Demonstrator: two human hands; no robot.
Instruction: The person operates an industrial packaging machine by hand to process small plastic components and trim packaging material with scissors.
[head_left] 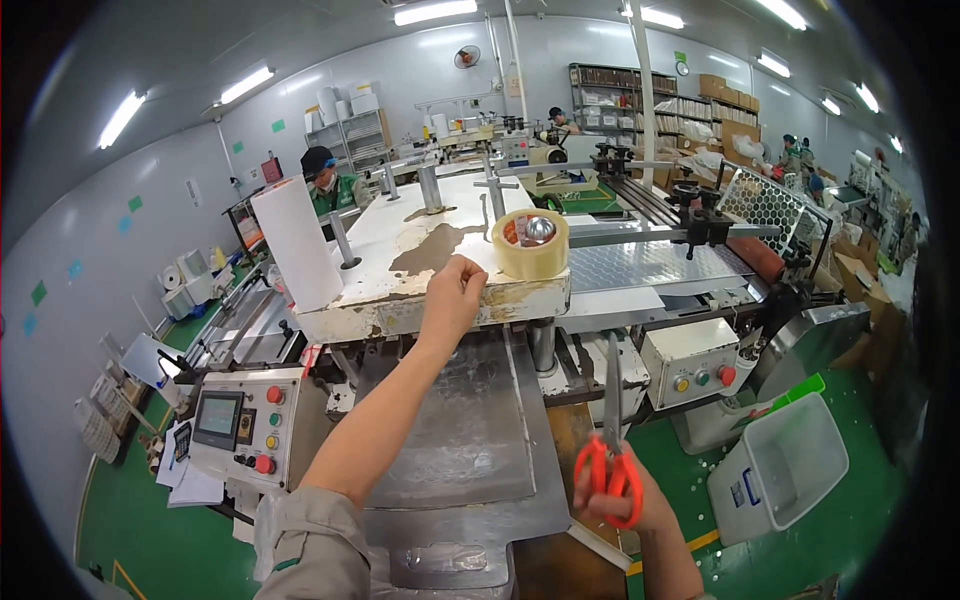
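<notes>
My right hand [640,495] grips a pair of scissors [613,400] by their orange-red handles. The long blades point up and look closed together. Over the front edge of a worn white machine top [440,310] my left hand [457,288] is closed in a pinch, and anything between its fingertips is too small to make out. Just right of those fingers a wide roll of clear yellowish tape [528,264] rests on the machine top, a round metal knob [540,230] showing in its core. A tall white paper roll [297,245] stands at the top's left corner.
Below my left arm lies a grey metal plate [450,440]. A control panel with a screen [217,415] is at left, a button box [690,362] at right. A grey plastic bin [785,465] stands on the green floor. A co-worker [330,185] is behind the machine.
</notes>
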